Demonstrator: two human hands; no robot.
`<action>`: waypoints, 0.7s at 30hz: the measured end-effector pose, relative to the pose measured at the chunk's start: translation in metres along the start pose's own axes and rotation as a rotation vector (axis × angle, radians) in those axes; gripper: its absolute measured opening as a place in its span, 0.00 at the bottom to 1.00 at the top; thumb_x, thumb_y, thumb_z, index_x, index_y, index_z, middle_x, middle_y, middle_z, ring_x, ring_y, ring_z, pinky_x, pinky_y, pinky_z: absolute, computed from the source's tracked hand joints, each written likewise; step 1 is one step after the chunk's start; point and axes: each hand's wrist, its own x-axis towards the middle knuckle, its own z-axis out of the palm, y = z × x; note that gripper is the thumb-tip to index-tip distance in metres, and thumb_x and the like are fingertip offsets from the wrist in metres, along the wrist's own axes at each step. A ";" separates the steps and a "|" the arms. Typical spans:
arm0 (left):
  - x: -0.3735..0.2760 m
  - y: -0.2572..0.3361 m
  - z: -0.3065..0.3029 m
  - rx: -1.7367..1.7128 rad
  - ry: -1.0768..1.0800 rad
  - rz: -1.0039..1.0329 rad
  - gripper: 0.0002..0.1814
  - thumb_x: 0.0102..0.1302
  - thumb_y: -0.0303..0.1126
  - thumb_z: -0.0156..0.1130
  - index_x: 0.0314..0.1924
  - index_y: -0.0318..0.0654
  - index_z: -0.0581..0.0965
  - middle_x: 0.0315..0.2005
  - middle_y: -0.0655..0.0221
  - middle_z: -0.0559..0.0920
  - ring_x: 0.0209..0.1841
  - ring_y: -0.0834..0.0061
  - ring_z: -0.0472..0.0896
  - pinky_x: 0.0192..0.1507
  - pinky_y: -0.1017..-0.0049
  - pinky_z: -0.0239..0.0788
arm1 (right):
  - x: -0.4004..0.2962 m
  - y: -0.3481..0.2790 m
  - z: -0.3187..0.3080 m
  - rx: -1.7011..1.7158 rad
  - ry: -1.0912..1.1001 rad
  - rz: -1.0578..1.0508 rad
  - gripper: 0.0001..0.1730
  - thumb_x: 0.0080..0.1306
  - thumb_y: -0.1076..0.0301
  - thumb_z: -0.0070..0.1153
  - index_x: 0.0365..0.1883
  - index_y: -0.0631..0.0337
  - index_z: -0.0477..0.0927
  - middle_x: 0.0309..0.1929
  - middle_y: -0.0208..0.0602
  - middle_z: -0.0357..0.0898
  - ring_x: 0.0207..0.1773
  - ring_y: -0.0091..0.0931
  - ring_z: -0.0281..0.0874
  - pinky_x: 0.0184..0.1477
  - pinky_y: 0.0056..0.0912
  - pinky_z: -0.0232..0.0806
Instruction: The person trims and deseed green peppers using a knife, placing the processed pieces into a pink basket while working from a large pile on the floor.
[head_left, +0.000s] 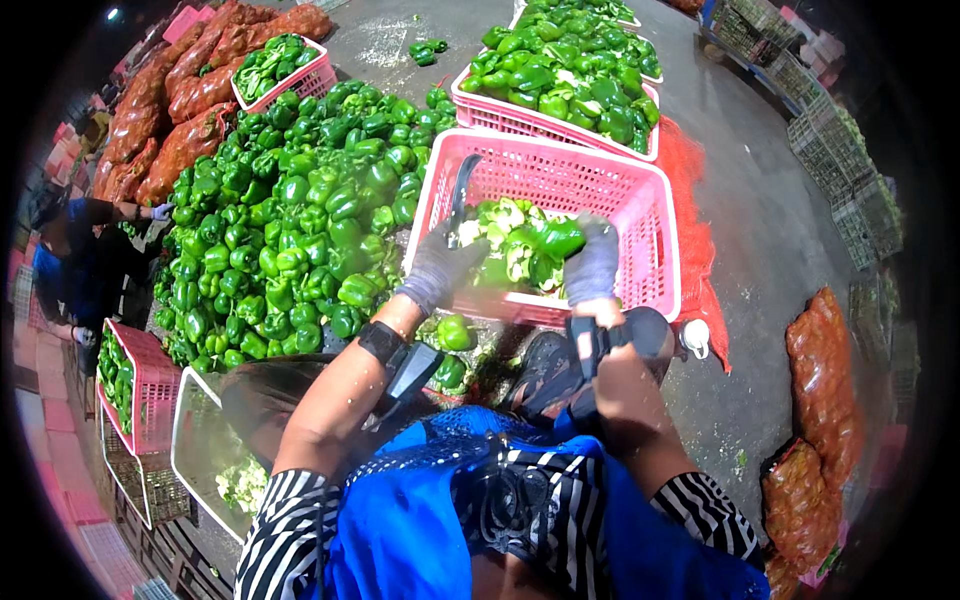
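Observation:
A pink plastic crate (544, 157) with a white rim stands before me, with cut green pepper pieces (517, 255) at its near left. My left hand (442, 266), in a grey glove, is over the crate's left edge. It grips a dark curved knife (462, 187) whose blade points up and away from me. My right hand (594, 259), also gloved, holds a green bell pepper (561, 238) above the pieces. The fingers partly cover that pepper, so its far end is hidden.
A heap of whole green peppers (277, 247) spreads to the left, beside a co-worker (75, 247). Filled crates (555, 97) stand beyond mine. A white-rimmed crate (202, 450) holds pale scraps at my left. Red mesh sacks (825, 390) and a white bottle (694, 335) are on the right.

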 end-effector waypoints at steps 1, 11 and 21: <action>-0.006 0.008 -0.009 -0.032 -0.031 -0.064 0.37 0.55 0.41 0.68 0.62 0.32 0.66 0.33 0.67 0.82 0.33 0.77 0.79 0.37 0.73 0.72 | -0.013 -0.019 0.031 -0.265 0.117 0.027 0.19 0.59 0.69 0.61 0.47 0.65 0.71 0.38 0.34 0.75 0.41 0.25 0.74 0.45 0.28 0.69; 0.013 -0.009 0.000 -0.253 -0.377 0.463 0.27 0.63 0.45 0.61 0.55 0.33 0.73 0.36 0.65 0.80 0.37 0.77 0.77 0.43 0.71 0.72 | -0.057 -0.013 0.046 -0.491 -0.701 0.396 0.24 0.65 0.60 0.57 0.56 0.63 0.71 0.42 0.27 0.78 0.38 0.17 0.76 0.38 0.17 0.72; -0.011 0.033 -0.145 0.529 0.267 0.438 0.31 0.54 0.42 0.68 0.58 0.41 0.71 0.39 0.63 0.83 0.38 0.70 0.82 0.44 0.71 0.74 | -0.041 -0.012 0.044 -1.082 -0.506 0.028 0.26 0.59 0.72 0.60 0.57 0.65 0.70 0.49 0.40 0.76 0.51 0.31 0.76 0.53 0.31 0.70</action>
